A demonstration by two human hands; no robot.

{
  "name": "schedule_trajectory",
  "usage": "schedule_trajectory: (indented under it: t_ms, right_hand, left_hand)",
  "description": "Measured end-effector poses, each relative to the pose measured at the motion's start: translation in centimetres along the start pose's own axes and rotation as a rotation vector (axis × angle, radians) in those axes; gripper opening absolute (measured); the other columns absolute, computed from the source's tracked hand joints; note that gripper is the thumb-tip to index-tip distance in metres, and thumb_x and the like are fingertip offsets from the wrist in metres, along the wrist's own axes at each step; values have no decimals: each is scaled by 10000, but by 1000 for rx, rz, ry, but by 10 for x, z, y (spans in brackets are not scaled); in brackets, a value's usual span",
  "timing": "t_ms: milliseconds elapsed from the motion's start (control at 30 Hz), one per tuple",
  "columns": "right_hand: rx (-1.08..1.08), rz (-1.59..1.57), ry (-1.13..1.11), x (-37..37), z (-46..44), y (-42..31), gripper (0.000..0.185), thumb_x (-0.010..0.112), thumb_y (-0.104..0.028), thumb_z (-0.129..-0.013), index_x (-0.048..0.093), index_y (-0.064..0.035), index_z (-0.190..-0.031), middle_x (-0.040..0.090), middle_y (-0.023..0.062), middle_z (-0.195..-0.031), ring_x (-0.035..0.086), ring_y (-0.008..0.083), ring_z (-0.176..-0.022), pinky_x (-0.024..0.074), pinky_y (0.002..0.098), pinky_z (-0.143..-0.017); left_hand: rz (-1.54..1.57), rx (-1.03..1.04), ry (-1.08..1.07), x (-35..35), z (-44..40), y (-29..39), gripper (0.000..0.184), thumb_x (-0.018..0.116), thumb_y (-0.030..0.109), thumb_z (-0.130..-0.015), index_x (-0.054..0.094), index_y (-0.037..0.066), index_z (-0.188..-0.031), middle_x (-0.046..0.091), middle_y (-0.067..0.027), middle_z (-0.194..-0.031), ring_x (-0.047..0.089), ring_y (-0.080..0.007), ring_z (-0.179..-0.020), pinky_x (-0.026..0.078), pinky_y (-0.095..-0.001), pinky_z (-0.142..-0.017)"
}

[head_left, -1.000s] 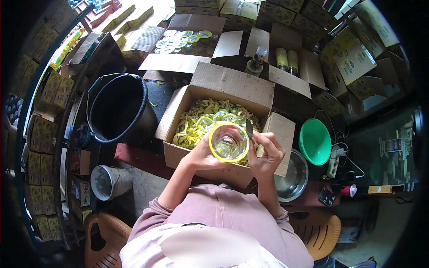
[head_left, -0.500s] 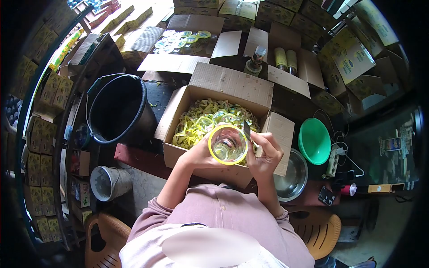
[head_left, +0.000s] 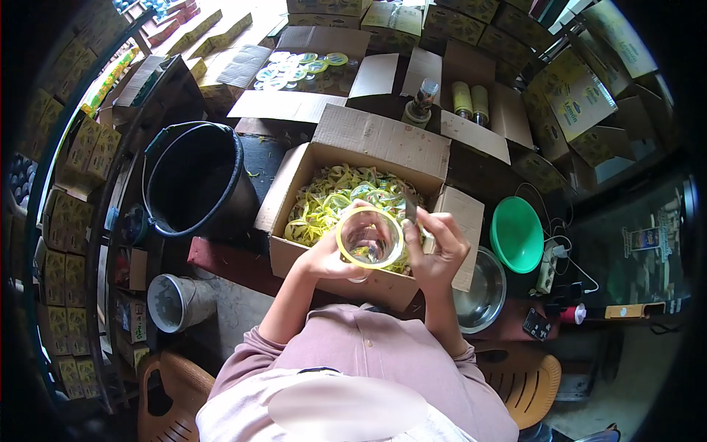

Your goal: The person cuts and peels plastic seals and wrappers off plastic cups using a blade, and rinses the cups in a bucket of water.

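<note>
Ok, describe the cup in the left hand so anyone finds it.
Find the central open cardboard box of yellow strips. At its near edge in the view, the left hand holds a clear cup. Unlike the clear round pieces among the strips, it is held up, its rim bright yellow.

White daylight floods through a bright, overexposed opening point(head_left: 261, 16) at the upper left, while the far right side sinks into shadow. Along the left runs a tall, dark-framed shelving rack point(head_left: 104, 272) beside stacked yellow-green printed cardboard cartons point(head_left: 68, 274); more open, printed cardboard cartons point(head_left: 582, 107) pile up at the upper right like a wall. A dark, flat-topped table point(head_left: 258, 163) fills the middle. Below lies grey, scuffed flooring point(head_left: 237, 303), with an orange-brown, slotted plastic chair point(head_left: 541, 383) at right and a matching orange-brown plastic chair point(head_left: 190, 390) at left
</note>
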State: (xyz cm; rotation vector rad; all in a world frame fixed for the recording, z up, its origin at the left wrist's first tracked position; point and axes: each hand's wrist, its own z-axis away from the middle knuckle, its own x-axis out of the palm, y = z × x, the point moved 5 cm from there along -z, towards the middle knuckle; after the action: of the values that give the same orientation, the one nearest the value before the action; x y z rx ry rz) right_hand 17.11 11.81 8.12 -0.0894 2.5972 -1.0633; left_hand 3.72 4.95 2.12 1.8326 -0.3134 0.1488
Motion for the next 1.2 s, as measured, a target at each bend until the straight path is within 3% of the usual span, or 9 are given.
schedule_trajectory:
  t_ms: [167,200,300,333,467,633,933,1067,1200]
  right_hand:
    - [156,-102,28,-4,6,33,205,636,91,-703,631,17,-895,543,40,-765,529,83,-681,448,193,-591]
    - [54,-12,-28,1,3,38,471,627,88,-688,541,-26,-1137,562,58,-724,552,99,-652,471,221,-590]
    - [474,265,-510,18,16,69,797,607,79,-668,263,-102,-1364,584,80,-672,577,122,-618,493,259,-586]
    - [424,233,-529,20,21,78,968,590,69,-654,18,-150,-1403,597,93,-637,586,138,-576,500,284,-580]
    - [528,83,-378,7,25,84,953,608,61,-664,37,-133,-1402,590,85,-628,585,167,-550,501,290,-559]
    - [609,141,-210,-29,59,124,678,668,41,-640,414,-29,-1265,612,64,-647,589,111,-568,505,242,-562]
    - [854,153,-424,-41,84,143,749,733,2,-555,440,-40,-1243,579,147,-976,623,135,-624,515,260,-568]
    - [817,69,-414,-43,83,145,693,715,35,-562,470,-26,-1207,555,142,-983,622,138,-631,513,246,-540]
    - [759,104,-280,-50,103,144,626,702,58,-571,503,-14,-1161,537,127,-947,615,139,-626,510,233,-522]
  left_hand:
    - [224,-40,78,-14,16,-13,759,745,179,-628,306,34,-1230,418,-94,-1146,496,-171,-1015,423,-286,-829]
    - [177,-36,115,-13,16,-7,749,739,178,-629,309,28,-1224,448,-109,-1114,523,-200,-989,433,-299,-821]
    - [227,-16,44,-11,13,-4,807,740,211,-612,303,47,-1270,463,-152,-1057,526,-261,-966,441,-353,-788]
    - [191,13,53,-12,13,-1,775,728,236,-618,323,46,-1251,464,-150,-1047,534,-256,-940,442,-347,-773]
    - [148,37,144,-14,13,5,749,717,265,-626,328,49,-1229,460,-154,-1051,560,-256,-861,453,-354,-750]
    - [122,98,166,-20,10,-2,771,696,239,-658,277,79,-1285,463,-150,-1057,544,-291,-940,456,-393,-806]
    - [66,87,186,-21,9,-13,746,684,189,-674,289,101,-1301,462,-128,-1094,502,-293,-1043,379,-421,-928]
    - [82,118,218,-14,3,5,675,707,68,-622,335,52,-1185,468,-125,-1042,493,-200,-1019,401,-305,-861]
    - [-340,208,168,-16,0,14,835,786,91,-575,263,76,-1226,498,-104,-1094,515,-188,-1024,423,-324,-864]
